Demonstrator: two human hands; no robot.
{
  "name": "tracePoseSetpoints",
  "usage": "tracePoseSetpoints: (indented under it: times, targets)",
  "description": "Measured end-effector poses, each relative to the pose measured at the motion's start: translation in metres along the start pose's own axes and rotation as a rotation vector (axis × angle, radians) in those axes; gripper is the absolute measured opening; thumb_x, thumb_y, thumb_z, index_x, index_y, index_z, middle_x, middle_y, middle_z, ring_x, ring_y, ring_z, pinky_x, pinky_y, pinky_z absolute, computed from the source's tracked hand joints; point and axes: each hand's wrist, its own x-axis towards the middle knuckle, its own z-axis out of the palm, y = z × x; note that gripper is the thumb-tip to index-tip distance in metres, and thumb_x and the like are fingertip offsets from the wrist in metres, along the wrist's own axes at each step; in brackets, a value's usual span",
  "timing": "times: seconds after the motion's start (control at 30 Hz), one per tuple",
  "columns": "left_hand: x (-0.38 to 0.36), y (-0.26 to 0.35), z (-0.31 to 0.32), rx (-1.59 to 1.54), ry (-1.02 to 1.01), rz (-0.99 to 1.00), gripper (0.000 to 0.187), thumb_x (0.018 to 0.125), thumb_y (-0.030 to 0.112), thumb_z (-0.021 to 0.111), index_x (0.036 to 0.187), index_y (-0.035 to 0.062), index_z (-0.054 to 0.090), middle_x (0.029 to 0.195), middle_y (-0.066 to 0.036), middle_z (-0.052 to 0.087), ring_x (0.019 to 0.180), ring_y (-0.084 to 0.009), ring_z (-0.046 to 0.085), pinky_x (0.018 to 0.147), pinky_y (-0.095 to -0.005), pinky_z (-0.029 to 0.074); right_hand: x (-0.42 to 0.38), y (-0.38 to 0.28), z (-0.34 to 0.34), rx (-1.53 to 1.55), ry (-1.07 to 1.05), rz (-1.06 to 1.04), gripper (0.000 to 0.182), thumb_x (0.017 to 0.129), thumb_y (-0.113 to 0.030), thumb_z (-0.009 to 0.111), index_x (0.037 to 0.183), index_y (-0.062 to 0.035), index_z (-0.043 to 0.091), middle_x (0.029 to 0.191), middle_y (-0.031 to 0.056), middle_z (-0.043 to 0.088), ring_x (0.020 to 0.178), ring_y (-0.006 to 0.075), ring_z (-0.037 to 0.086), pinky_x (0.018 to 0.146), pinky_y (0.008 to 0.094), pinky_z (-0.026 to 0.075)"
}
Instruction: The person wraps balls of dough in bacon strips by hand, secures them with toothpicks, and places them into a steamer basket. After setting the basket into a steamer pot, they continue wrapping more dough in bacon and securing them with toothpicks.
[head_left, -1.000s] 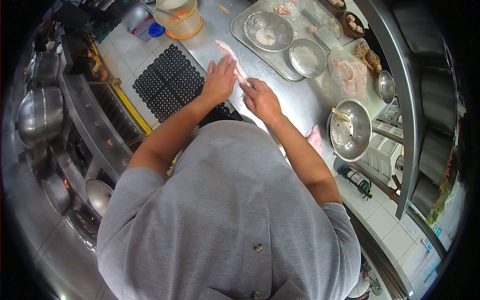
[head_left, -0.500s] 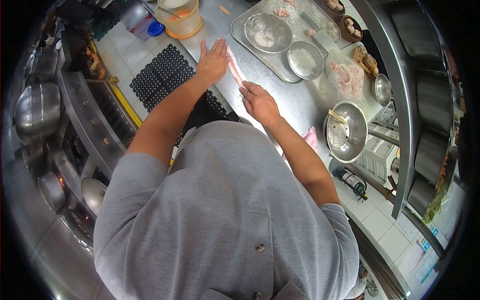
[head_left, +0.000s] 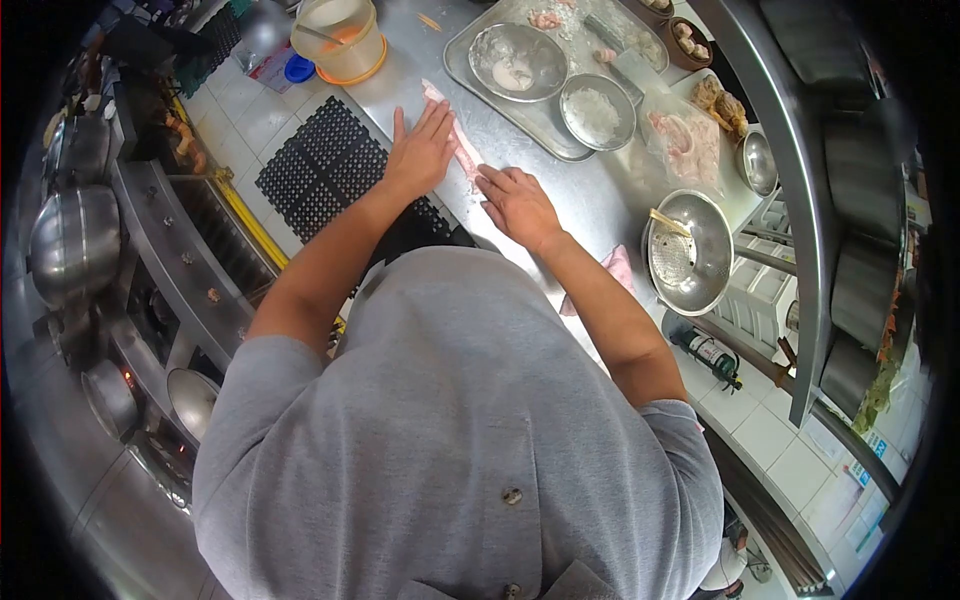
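Note:
A long, thin, pale pink strip (head_left: 463, 150), like floured meat or dough, lies on the steel table (head_left: 410, 60). My left hand (head_left: 420, 155) rests flat along its left side, fingers extended and touching it; the strip's far end sticks out beyond the fingertips. At the near end, my right hand (head_left: 518, 205) has its fingers stretched over the edge of the strip. The palms hide whatever lies under them. Neither hand is wrapped round anything.
A steel tray (head_left: 460, 70) holds two metal bowls, one with white powder (head_left: 597, 115). A tub (head_left: 340, 50) stands at the table's far left. Right of my hands are a bagged pink mass (head_left: 685, 145), a large bowl (head_left: 712, 255) and a pink cloth (head_left: 617, 268).
My left hand has slid nearer along the strip, uncovering more of its far end. My right hand has barely moved. The whole view has shifted slightly.

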Motion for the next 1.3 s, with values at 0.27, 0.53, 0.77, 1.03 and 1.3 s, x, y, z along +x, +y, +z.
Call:
tracePoseSetpoints:
  times: [0.27, 0.53, 0.77, 1.03, 1.3]
  targets:
    - [-0.015, 0.000, -0.020, -0.217, 0.111, -0.106, 0.055, 0.111, 0.028, 0.065, 0.158, 0.0007, 0.059, 0.172, -0.021, 0.050, 0.166, -0.0433, 0.039, 0.134, -0.0694, 0.023, 0.088, 0.044, -0.074, 0.078, 0.410, 0.058, 0.021, 0.098, -0.016, 0.075, 0.113, -0.0030, 0.081, 0.117, 0.0190, 0.078, 0.109, 0.0413, 0.071, 0.101, 0.0524, 0.056]
    - [-0.029, -0.010, -0.034, -0.467, 0.255, -0.180, 0.047, 0.098, 0.013, 0.076, 0.142, -0.0015, 0.070, 0.146, -0.023, 0.063, 0.141, -0.0431, 0.059, 0.117, -0.0536, 0.048, 0.199, 0.105, -0.073, -0.331, -0.221, 0.509, 0.026, 0.099, -0.014, 0.069, 0.118, -0.0055, 0.085, 0.123, 0.0207, 0.083, 0.118, 0.0382, 0.080, 0.100, 0.0464, 0.064]
    - [-0.038, -0.019, -0.038, -0.538, 0.273, -0.214, 0.041, 0.096, 0.011, 0.077, 0.135, -0.0001, 0.073, 0.133, -0.020, 0.067, 0.126, -0.0421, 0.064, 0.109, -0.0500, 0.052, 0.204, 0.081, -0.059, -0.266, -0.209, 0.628, 0.028, 0.098, -0.021, 0.070, 0.117, -0.0079, 0.086, 0.119, 0.0194, 0.085, 0.116, 0.0367, 0.081, 0.100, 0.0458, 0.064]
    - [0.008, 0.014, -0.055, -0.781, 0.190, -0.161, 0.039, 0.101, 0.013, 0.073, 0.138, -0.0015, 0.071, 0.124, -0.020, 0.070, 0.108, -0.0419, 0.072, 0.098, -0.0505, 0.058, 0.194, 0.113, -0.064, 0.279, 0.154, 0.811, 0.039, 0.084, -0.034, 0.082, 0.108, -0.0041, 0.087, 0.111, 0.0205, 0.086, 0.106, 0.0352, 0.083, 0.097, 0.0440, 0.063]
    - [0.064, 0.020, -0.049, -0.720, 0.223, -0.175, 0.040, 0.103, 0.011, 0.071, 0.141, -0.0017, 0.072, 0.125, -0.020, 0.076, 0.100, -0.0357, 0.076, 0.092, -0.0441, 0.060, 0.121, 0.069, -0.075, 0.747, 0.306, 0.554, 0.029, 0.086, -0.018, 0.086, 0.105, 0.0027, 0.078, 0.089, 0.0091, 0.080, 0.083, 0.0176, 0.075, 0.078, 0.0334, 0.060]
